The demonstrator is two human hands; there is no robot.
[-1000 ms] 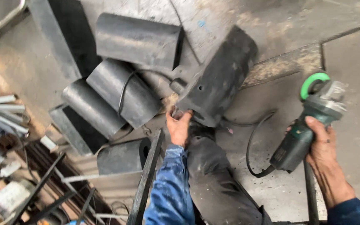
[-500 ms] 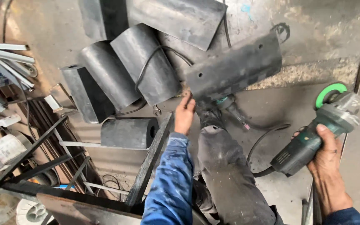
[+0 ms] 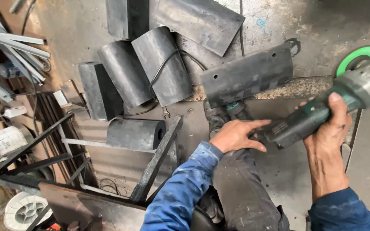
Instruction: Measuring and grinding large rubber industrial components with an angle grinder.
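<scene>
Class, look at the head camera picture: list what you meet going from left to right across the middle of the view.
White cylinder → short dark metal roll → left hand → right hand gripping the angle grinder, with its green guard farthest right.

The view holds one green angle grinder (image 3: 322, 115), two hands, left (image 3: 235, 136) and right (image 3: 328, 128), six dark curved steel plates including a drilled one (image 3: 247, 76), and one white wire spool (image 3: 24, 210).

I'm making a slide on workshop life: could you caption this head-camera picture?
Right hand grips a green angle grinder; left hand touches its rear end, beside curved dark metal pieces.
</scene>
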